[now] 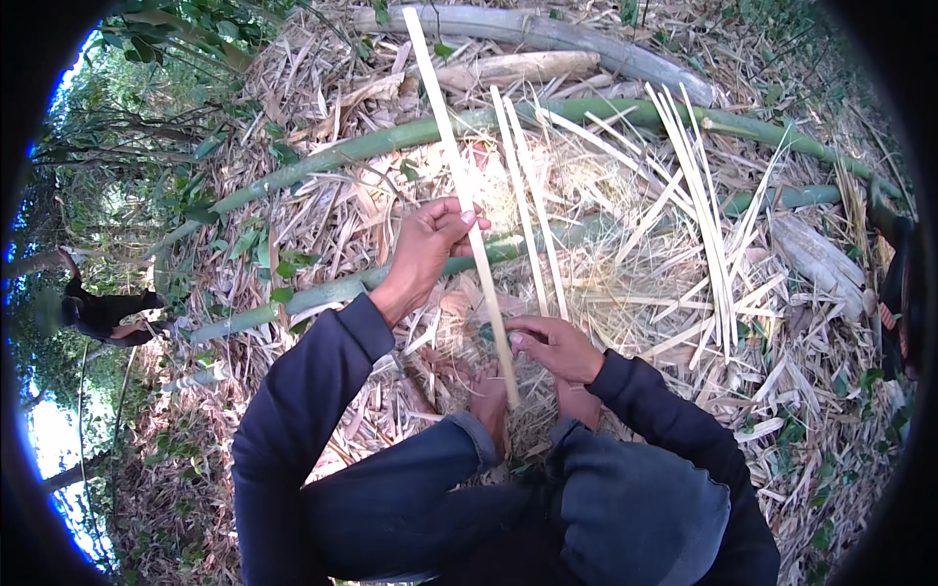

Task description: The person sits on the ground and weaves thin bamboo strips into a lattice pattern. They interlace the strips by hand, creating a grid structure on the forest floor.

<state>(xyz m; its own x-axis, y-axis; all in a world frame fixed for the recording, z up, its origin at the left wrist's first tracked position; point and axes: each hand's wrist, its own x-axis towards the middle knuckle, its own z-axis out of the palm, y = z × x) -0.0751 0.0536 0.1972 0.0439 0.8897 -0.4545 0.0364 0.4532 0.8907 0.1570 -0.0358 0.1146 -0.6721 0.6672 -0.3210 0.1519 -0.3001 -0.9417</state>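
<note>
A long, pale bamboo strip (447, 129) stands out lengthwise in front of me, slanting from between my feet up to the far side. My left hand (427, 252) pinches it near its middle between thumb and fingers. Lower down, my right hand (559, 349) has its thumb and curled fingers closed at the strip's right edge; whether anything else is in that hand is hidden. Two narrower split strips (521, 195) lie just beyond my right hand. Farther right is a loose bundle of thin strips (711, 234).
Green bamboo poles (366, 146) cross the ground beyond my hands, and a second pole (337, 291) runs nearer. A grey, weathered log (547, 31) lies behind them. Dry leaves and shavings (616, 273) cover the ground. Another person (112, 311) is at the far left.
</note>
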